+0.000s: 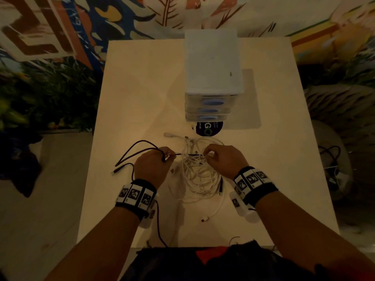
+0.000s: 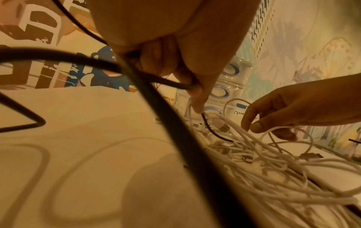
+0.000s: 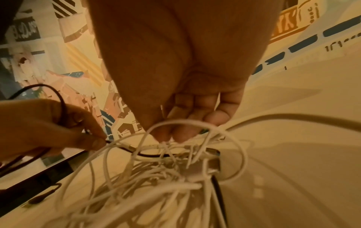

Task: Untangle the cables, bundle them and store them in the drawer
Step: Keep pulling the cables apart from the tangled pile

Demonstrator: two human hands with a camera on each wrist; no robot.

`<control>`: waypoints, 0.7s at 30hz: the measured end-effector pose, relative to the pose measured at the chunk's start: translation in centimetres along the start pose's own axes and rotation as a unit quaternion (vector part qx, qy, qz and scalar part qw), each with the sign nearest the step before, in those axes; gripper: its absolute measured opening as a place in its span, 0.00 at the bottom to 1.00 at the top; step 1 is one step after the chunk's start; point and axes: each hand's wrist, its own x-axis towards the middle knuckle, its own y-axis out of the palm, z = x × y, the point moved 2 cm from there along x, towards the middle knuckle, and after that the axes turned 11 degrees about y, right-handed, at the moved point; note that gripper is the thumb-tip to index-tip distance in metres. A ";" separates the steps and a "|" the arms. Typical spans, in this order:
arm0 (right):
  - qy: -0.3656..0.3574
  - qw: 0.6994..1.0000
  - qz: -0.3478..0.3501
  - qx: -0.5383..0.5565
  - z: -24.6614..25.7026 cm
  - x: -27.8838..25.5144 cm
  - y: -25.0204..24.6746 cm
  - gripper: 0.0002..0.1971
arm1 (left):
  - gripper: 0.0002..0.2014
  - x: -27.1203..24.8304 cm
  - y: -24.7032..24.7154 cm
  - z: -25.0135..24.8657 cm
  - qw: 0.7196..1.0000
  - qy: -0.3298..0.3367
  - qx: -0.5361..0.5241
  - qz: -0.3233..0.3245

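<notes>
Black cable (image 1: 183,154): pinched in left hand (image 1: 151,166), running rightward into white tangle (image 1: 197,175) beneath right hand (image 1: 223,159) (fingertips pinching white strands).

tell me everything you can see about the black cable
The black cable is thin, dark and flexible. Its loops lie on the white table, left of the white cable tangle, with one plug end free. The left hand pinches it; from there it runs right into the tangle, still threaded among the white strands.
</notes>
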 end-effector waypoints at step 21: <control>-0.082 0.995 -0.062 -0.004 1.6 1.7 0.4 0.10 | 0.13 -0.9 -0.9 0.4 0.980 -0.023 -0.195 -0.034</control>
